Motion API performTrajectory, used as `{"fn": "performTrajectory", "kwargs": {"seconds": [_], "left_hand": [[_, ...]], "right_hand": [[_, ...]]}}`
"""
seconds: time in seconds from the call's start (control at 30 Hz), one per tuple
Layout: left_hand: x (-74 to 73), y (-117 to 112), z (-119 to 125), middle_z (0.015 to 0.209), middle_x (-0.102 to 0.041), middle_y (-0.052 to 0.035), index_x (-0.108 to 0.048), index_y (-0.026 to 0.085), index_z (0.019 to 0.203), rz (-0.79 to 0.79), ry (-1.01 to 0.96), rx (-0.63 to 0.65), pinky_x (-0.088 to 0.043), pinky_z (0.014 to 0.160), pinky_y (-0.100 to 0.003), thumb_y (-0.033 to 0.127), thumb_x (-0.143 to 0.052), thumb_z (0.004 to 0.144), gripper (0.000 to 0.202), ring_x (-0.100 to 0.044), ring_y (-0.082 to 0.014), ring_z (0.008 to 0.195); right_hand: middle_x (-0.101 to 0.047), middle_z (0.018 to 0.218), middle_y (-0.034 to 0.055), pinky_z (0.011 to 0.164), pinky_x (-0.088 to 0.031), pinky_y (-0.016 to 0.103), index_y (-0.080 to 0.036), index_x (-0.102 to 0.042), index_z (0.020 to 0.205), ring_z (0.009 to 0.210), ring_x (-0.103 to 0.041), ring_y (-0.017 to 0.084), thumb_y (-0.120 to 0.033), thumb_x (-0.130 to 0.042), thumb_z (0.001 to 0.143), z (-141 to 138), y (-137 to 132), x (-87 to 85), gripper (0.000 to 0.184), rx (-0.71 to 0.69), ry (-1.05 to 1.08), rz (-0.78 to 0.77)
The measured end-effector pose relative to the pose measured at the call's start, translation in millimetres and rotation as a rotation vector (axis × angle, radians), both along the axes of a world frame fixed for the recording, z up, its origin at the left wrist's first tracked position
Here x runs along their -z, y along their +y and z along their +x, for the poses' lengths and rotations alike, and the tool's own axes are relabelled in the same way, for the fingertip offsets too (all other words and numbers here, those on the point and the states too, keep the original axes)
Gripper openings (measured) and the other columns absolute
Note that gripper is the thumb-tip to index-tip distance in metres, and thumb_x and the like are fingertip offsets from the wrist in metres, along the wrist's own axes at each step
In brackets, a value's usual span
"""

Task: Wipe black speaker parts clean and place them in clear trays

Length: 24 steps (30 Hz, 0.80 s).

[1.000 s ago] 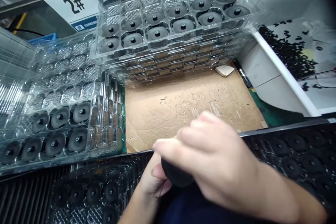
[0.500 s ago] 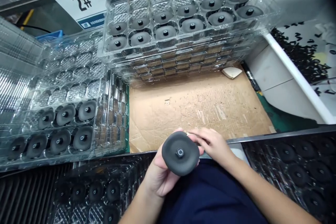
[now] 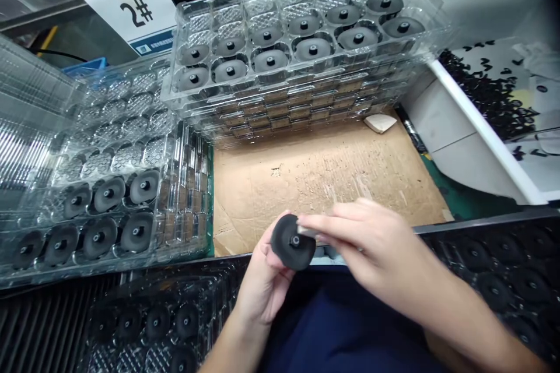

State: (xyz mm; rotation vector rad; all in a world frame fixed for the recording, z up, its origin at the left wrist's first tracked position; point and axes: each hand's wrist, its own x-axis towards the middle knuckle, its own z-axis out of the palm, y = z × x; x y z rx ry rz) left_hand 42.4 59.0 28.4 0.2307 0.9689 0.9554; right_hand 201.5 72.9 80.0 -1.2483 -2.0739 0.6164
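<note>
My left hand (image 3: 262, 280) grips a round dark grey disc (image 3: 289, 240) with a small hub in its middle, its face turned up toward me. My right hand (image 3: 371, 250) reaches across from the right, fingers pressed together, with the fingertips at the disc's hub; whatever small thing they pinch is blurred. Both hands hover over the near edge of a worn cardboard sheet (image 3: 324, 169) and above dark blue cloth (image 3: 345, 326) on my lap.
A stack of clear blister trays (image 3: 301, 64) with grey discs stands behind the cardboard, another stack (image 3: 105, 186) at the left. Black trays of discs (image 3: 494, 268) lie at the front right and front left (image 3: 157, 320). A white bin (image 3: 494, 93) of small black parts sits right.
My right hand has moved from beside the disc onto its hub. The disc has risen a little and looks smaller; a second ago my right hand covered it completely.
</note>
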Motion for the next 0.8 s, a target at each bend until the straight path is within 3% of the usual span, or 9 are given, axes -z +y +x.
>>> {"fn": "performTrajectory", "kwargs": {"seconds": [0.13,0.23,0.33,0.4,0.53,0.7,0.8], "left_hand": [[1.6,2,-2,0.102,-0.073,-0.0018,-0.068,0.024,0.109,-0.011,-0.010,-0.021,-0.051,0.081,-0.019,0.033,-0.084,0.058,0.054,-0.066,-0.0151,0.093],[2.5,5,-2,0.110,-0.071,-0.0037,-0.067,0.024,0.111,0.016,0.000,-0.056,-0.052,0.081,-0.020,0.042,-0.081,0.060,0.056,-0.065,-0.0169,0.098],[1.9,6,-2,0.115,-0.069,-0.0048,-0.066,0.026,0.112,0.045,-0.008,-0.059,-0.054,0.081,-0.025,0.047,-0.081,0.053,0.065,-0.065,-0.0198,0.097],[0.9,6,0,0.113,-0.070,-0.0040,-0.067,0.026,0.108,0.062,-0.023,-0.062,-0.054,0.080,-0.024,0.044,-0.083,0.052,0.061,-0.065,-0.0192,0.097],[0.7,5,4,0.108,-0.071,-0.0014,-0.069,0.027,0.105,0.067,-0.038,-0.080,-0.053,0.076,-0.017,0.031,-0.080,0.064,0.043,-0.066,-0.0140,0.092],[1.6,6,0,0.105,-0.073,0.0008,-0.070,0.027,0.101,0.072,-0.032,-0.126,-0.055,0.075,-0.018,0.030,-0.087,0.053,0.051,-0.068,-0.0155,0.089],[-0.8,7,1,0.101,-0.074,0.0021,-0.072,0.028,0.097,0.080,-0.042,-0.137,-0.055,0.078,-0.020,0.030,-0.087,0.052,0.047,-0.069,-0.0160,0.088]], "right_hand": [[-0.072,0.088,0.0030,0.068,-0.043,0.028,-0.017,-0.065,0.109,0.077,-0.062,0.015,-0.007,-0.048,0.089,-2,3,11.2,0.028,0.012,0.164,0.033],[-0.071,0.087,0.0020,0.066,-0.046,0.026,-0.019,-0.068,0.103,0.076,-0.063,0.014,-0.012,-0.051,0.089,4,6,17.4,0.023,0.024,0.243,-0.113],[-0.072,0.090,0.0005,0.062,-0.046,0.023,-0.022,-0.068,0.104,0.074,-0.063,0.012,-0.016,-0.055,0.089,10,3,16.4,0.021,0.133,0.242,-0.231],[-0.072,0.091,0.0006,0.063,-0.047,0.023,-0.022,-0.066,0.107,0.074,-0.063,0.012,-0.016,-0.055,0.089,7,-2,13.2,0.022,0.176,0.269,-0.151],[-0.073,0.087,0.0025,0.064,-0.047,0.026,-0.017,-0.067,0.101,0.071,-0.064,0.013,-0.013,-0.052,0.088,-8,-7,13.0,0.020,0.074,0.254,0.017],[-0.074,0.088,-0.0011,0.069,-0.049,0.023,-0.021,-0.070,0.097,0.076,-0.067,0.012,-0.016,-0.054,0.087,4,-7,16.9,0.019,0.088,0.198,-0.269],[-0.073,0.096,-0.0021,0.071,-0.049,0.020,-0.023,-0.067,0.103,0.083,-0.067,0.011,-0.017,-0.054,0.088,10,-11,10.0,0.020,0.167,0.272,-0.294]]}}
